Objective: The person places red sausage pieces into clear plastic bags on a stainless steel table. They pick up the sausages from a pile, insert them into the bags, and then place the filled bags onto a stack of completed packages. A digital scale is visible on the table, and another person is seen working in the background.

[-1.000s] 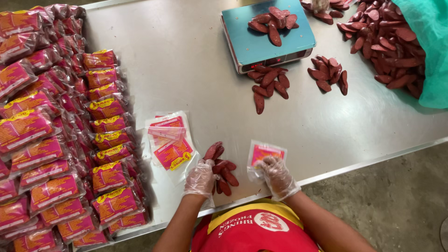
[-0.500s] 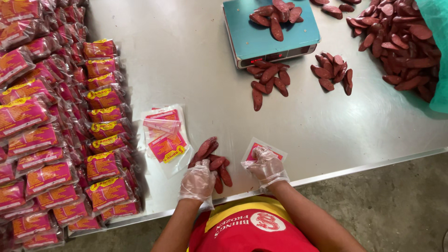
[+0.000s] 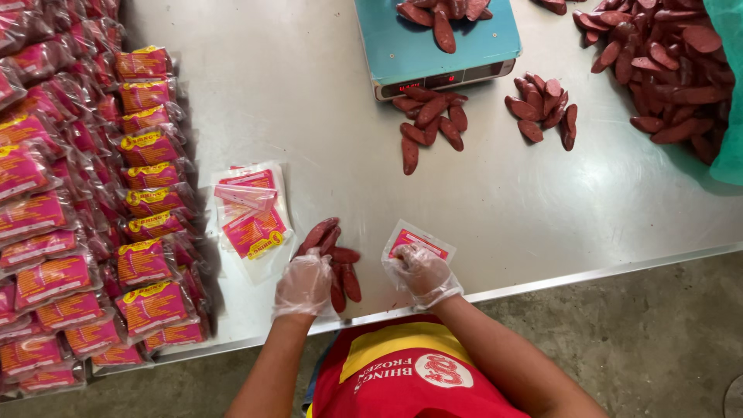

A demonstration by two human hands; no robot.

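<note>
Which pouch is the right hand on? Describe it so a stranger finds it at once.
Start at the steel table's near edge. The right hand presses on a single flat pouch, clear with a pink label, just right of the small sausage pile. Unlike the empty pouch stack farther left, it lies alone.

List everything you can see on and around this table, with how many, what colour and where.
Sausages by the hands: a small pile, dark red, near table edge, under the left hand.
Empty pouch: one, clear with pink label, held by the right hand.
Stack of empty pouches: several, clear and pink, left of the hands.
Filled packs: many, red and pink with yellow, in rows at left.
Scale: one, teal top, far centre, a few sausages on it.
Sausage piles in front of scale: two, dark red.
Large sausage heap: many, dark red, far right.
Green bag: one, right edge.
Table: one, grey metal.
Left hand: clear glove.
Right hand: clear glove.
</note>
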